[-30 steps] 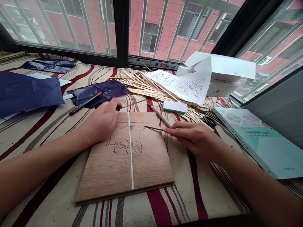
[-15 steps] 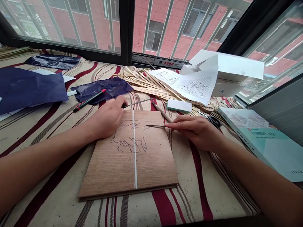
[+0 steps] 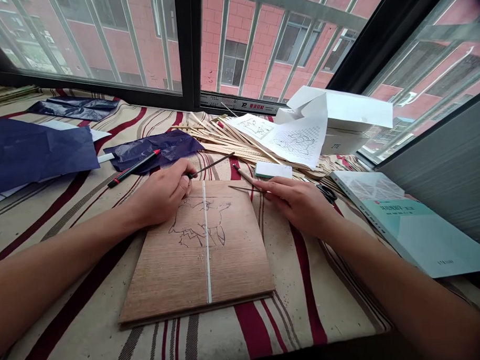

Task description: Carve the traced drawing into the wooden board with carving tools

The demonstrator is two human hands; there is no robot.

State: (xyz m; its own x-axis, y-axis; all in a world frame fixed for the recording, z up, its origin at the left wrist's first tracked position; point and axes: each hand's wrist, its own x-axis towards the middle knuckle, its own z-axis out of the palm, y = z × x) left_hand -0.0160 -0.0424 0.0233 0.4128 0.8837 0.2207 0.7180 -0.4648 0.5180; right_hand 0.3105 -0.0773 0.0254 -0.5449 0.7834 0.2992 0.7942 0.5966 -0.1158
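Lying near the front edge of the bench (image 3: 358,307), the wooden board (image 3: 191,263) has striped cloth (image 3: 218,343) before it; the left hand (image 3: 164,190) pinches a dark-handled rod (image 3: 212,164), the right hand (image 3: 298,201) a thin tool (image 3: 243,188). Pencil (image 3: 243,173), white block (image 3: 273,170) and wooden strips (image 3: 225,146) crowd beyond; a book (image 3: 410,221) rightward.

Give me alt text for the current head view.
A person's left hand holds a thin tool and the right hand a slender pointed tool at a wooden board bearing a line drawing and white strip, on striped cloth by a window.
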